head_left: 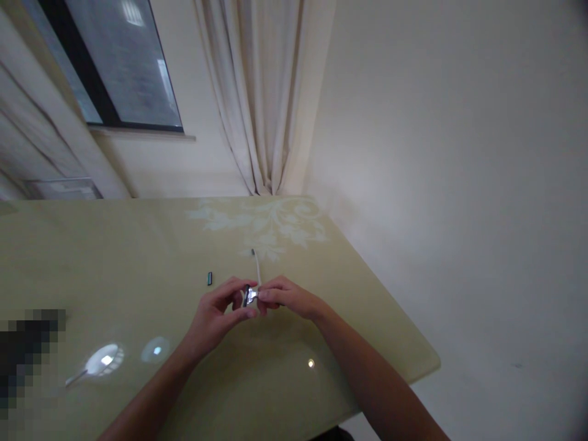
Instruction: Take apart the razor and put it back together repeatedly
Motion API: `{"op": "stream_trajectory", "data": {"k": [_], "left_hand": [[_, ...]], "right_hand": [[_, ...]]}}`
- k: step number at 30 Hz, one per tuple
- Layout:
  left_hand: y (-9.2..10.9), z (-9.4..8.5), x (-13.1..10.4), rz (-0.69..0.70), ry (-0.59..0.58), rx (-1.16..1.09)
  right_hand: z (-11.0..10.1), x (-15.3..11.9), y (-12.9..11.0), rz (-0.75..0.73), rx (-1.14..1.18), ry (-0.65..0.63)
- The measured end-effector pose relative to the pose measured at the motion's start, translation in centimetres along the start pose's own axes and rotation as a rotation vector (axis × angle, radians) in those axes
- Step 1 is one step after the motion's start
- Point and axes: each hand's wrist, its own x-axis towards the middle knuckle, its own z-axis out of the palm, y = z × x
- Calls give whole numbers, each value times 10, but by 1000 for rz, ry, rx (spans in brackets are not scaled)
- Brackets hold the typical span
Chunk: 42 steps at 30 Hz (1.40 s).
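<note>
Between my two hands is a small metallic connector piece (pixel 251 296) with a dark edge on its left side. My left hand (pixel 225 306) pinches that dark edge between thumb and fingers. The fingers of my right hand (pixel 281 295) are closed on the connector's right end. A thin white cable (pixel 258 267) runs up from my right fingers across the tabletop and ends in a small dark tip. Left of the cable, a small dark rectangular piece (pixel 210 278) lies on the table, just beyond my left hand.
The glossy yellow-green table (pixel 390 331) has a pale floral pattern at its far edge and a rounded right corner. A thin light-coloured stick-like item (pixel 76 378) lies at the lower left, near a pixelated dark area. Curtains, a window and a wall surround the table.
</note>
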Motion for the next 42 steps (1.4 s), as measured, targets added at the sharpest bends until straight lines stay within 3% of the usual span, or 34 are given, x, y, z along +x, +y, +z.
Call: {"op": "stream_trajectory", "data": {"k": [18,26,31,34,37,39,42], "left_hand": [[2,3,-4,118,12,126],[-2,1,-6,122,-68,-20],[0,0,-3,98,-2,48],[-3,-1,-3,93,66,191],[-8,2,3,90,121,370],[-9,10,12,77,73,455],[-8,32,39,56,-97,593]], "right_hand": [[-4,-3,-2,-12,8,-6],[-5,-5,-2,-6,34,-27],[-10,-6,-1,17,36,-30],[-17,-5,1,52,67,53],[-25,-3,6,11,116,220],[-31,0,8,-35,168,350],[-41,4,9,-112,280,545]]}}
